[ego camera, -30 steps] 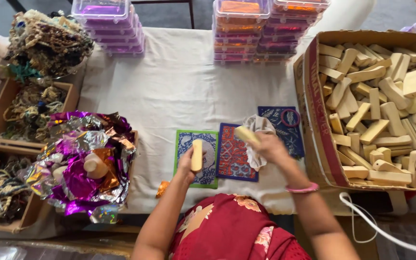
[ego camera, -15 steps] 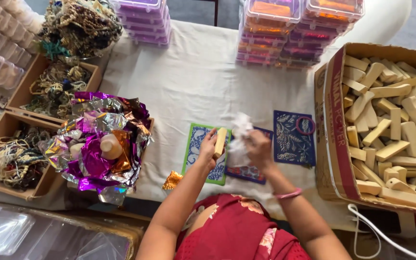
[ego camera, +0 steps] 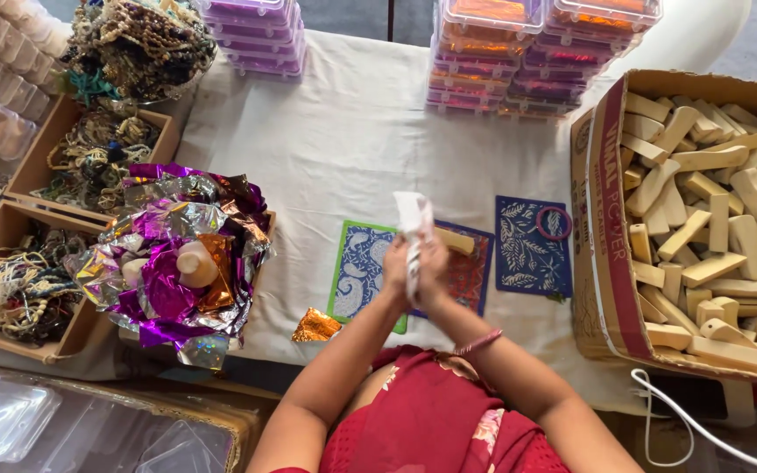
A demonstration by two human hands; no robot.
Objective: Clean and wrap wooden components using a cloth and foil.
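My left hand [ego camera: 393, 264] and my right hand [ego camera: 437, 263] are pressed palm to palm above the table, with a white cloth [ego camera: 413, 217] squeezed between them and sticking up past the fingers. Whether a wooden block is wrapped inside the cloth is hidden. Just right of my hands a pale wooden block [ego camera: 455, 240] lies on a red and blue patterned card [ego camera: 471, 277]. A green-edged blue card [ego camera: 357, 268] lies under my left hand. A dark blue leaf-pattern card [ego camera: 520, 254] with a pink ring [ego camera: 554, 222] on it lies further right.
A cardboard box [ego camera: 596, 219] full of wooden blocks stands at the right. Crumpled purple and silver foil [ego camera: 161, 298] with a small bottle [ego camera: 196, 263] lies left, an orange foil scrap [ego camera: 315, 326] near the edge. Trays of beaded cords [ego camera: 89, 158] and stacked plastic boxes [ego camera: 501, 61] line the back.
My hands have come together; the left one held a wooden block apart from the cloth before, and now both press on the cloth. A block now shows on the red card.
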